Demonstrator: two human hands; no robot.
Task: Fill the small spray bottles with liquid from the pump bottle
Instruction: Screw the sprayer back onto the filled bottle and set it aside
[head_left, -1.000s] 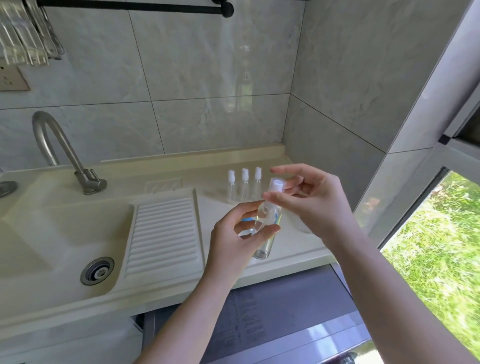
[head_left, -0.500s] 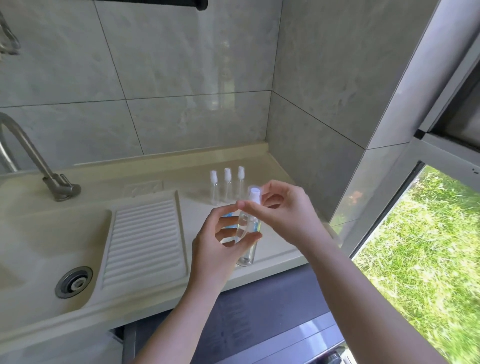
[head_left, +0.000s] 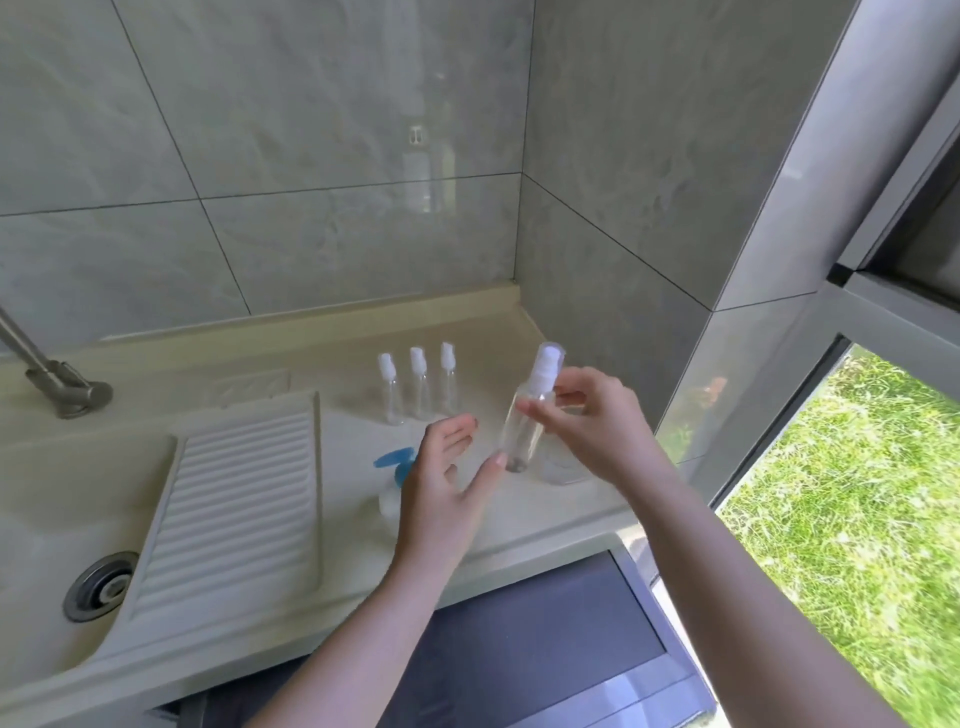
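Holding spray bottle (head_left: 525, 415) above surface (head_left: 322, 374), right hand (head_left: 587, 421) pinching it below the white cap.
Left hand (head_left: 441, 467) is hovering open-fingered beside bottle base, gripping nothing; three small bottles (head_left: 418, 384) are standing in a row behind; blue-capped pump bottle (head_left: 392, 467) is sitting partly hidden behind left hand.

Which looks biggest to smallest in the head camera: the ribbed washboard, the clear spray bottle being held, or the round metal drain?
1. Ribbed cream washboard, by far the largest.
2. Clear plastic spray bottle with the white top, pinched by the right hand.
3. Round metal drain, though it looks close to the bottle in size, so that ranking is unsure.
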